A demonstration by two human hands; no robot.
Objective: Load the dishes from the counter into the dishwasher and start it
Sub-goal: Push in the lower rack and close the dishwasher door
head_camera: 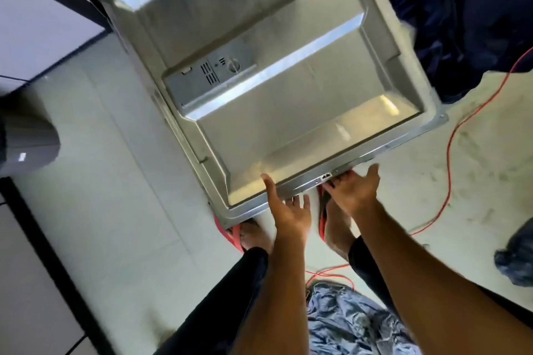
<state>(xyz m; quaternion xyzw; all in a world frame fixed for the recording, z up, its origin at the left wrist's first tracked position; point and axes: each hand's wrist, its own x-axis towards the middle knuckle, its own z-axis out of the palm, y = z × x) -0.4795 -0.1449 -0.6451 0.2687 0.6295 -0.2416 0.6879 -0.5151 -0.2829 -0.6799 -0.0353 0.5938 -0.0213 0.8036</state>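
The dishwasher door (288, 112) hangs wide open in front of me, its steel inner panel facing up, with the detergent dispenser (210, 75) on its left side. Both my hands are palm up at the door's near edge. On my left hand (291, 210) the thumb lies over the rim and the fingers reach straight to the edge. My right hand (356, 190) has its fingertips tucked under the edge near the latch (326, 177), thumb raised. Neither hand holds anything. No dishes and no racks are in view.
My feet in red sandals (233, 235) stand just under the door's edge. A red cable (450, 153) snakes over the tiled floor at right. Dark cloth (461, 8) lies at upper right, a grey bin (26, 138) at left, blue fabric (352, 314) below, a dark bag (516, 256) at far right.
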